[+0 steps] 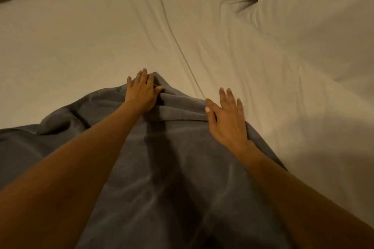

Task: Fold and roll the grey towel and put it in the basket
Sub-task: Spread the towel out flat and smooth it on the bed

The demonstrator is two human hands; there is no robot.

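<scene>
Grey towel (172, 168) rumpled on creased pale sheet (101, 36), both hands' fingers (141, 79) spread flat, pillows (313, 16) beyond.

1 grey towel (172, 157), 2 hands, perhaps 2 pillows (315, 26).

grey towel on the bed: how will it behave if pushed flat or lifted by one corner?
Likely floppy: the grey towel already lies in soft ridges and bunches near the left hand. Pushed, it will probably wrinkle rather than slide as a sheet, since the bed sheet beneath creases too. Lifted by the corner near the right hand, it should drape.
</scene>
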